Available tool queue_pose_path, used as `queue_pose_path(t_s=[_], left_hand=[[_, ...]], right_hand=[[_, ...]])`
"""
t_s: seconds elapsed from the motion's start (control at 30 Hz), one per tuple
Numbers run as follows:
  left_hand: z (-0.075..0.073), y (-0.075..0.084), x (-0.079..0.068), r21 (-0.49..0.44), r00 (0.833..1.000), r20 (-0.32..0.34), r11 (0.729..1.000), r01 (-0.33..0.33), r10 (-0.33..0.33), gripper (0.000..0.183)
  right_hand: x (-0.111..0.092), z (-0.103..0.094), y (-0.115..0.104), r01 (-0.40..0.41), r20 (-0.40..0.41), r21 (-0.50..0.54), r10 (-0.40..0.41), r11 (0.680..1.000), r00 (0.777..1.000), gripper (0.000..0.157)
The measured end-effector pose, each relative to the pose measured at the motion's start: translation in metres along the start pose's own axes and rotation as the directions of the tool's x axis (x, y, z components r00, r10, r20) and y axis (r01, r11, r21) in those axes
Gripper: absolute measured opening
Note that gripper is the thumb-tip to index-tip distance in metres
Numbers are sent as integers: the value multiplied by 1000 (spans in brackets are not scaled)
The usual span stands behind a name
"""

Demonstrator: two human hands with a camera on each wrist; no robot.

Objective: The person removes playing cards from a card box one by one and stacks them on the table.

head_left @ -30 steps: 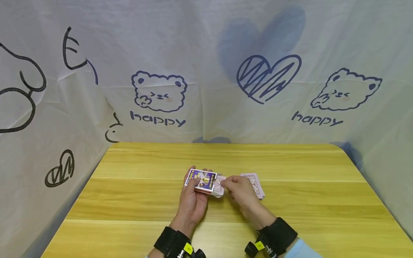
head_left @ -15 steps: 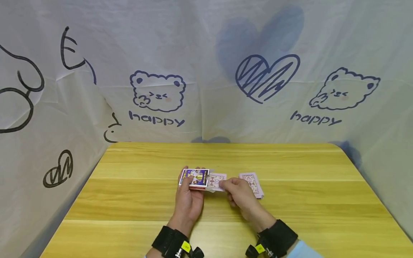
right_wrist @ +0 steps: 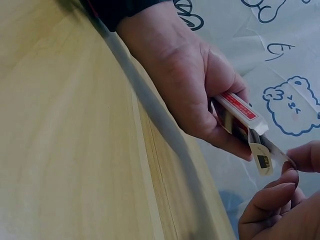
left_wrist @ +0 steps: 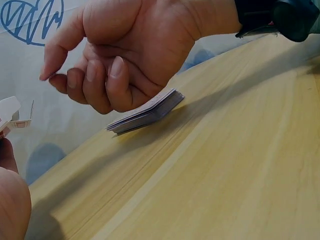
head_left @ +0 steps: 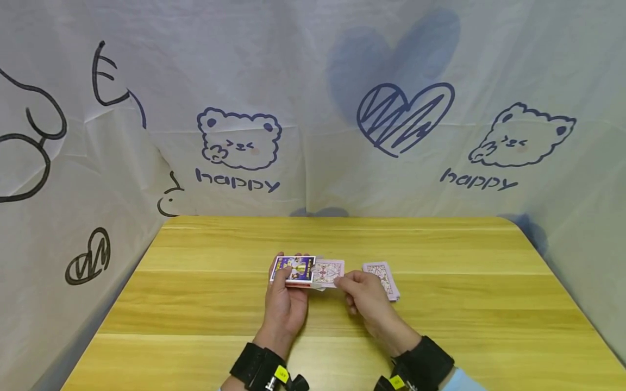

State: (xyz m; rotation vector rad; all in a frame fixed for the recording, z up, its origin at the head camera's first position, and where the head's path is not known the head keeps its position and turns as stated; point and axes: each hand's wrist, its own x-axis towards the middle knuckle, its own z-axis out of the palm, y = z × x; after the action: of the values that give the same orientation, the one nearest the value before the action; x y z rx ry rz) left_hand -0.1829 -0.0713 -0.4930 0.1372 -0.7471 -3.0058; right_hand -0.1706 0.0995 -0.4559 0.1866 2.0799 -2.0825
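My left hand (head_left: pixel 286 308) grips a purple and white playing card box (head_left: pixel 304 266), thumb on its top face and fingers beneath. Face down, playing cards (head_left: pixel 326 270) with a red and white patterned back stick out of the box's right end. My right hand (head_left: pixel 368 297) pinches them at their near right corner between thumb and forefinger. In the right wrist view, the box (right_wrist: pixel 237 107) shows its red side label, and an open end flap (right_wrist: pixel 262 160) hangs down. How many cards are pinched I cannot tell.
A stack of playing cards (head_left: pixel 385 278) with the same backs lies on the wooden table (head_left: pixel 205 304), just beyond and right of my right hand. White cloth (head_left: pixel 313 179) with drawn bears and hearts hangs behind the table and along its sides.
My left hand has shifted left with the box, while the right hand stays about where it was. More of the pinched cards now shows outside the box. The stack has not moved.
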Motion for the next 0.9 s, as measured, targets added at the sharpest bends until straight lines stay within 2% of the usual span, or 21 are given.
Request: queue_pose_path(t_s=[0.13,0.3,0.43,0.7,0.9], left_hand=[[0,0,0,1,1000,-21,1000,-8,8,62],[0,1,1,-7,999,-39,1000,-13,12,61],[0,1,1,-18,999,-46,1000,-4,3,61],[0,1,0,-8,999,-44,1000,12,-12,63],[1,0,0,0,999,-38,1000,27,-27,62]], right_hand=[[-2,-1,-1,4,-17,78,-2,997,1000,19],[-1,-8,-6,29,-82,182,-15,983,997,20],[0,-17,-13,46,-110,214,-22,976,994,19],[9,-37,-23,77,-164,199,-45,977,985,16],[15,-47,-26,91,-203,139,-61,986,977,18]])
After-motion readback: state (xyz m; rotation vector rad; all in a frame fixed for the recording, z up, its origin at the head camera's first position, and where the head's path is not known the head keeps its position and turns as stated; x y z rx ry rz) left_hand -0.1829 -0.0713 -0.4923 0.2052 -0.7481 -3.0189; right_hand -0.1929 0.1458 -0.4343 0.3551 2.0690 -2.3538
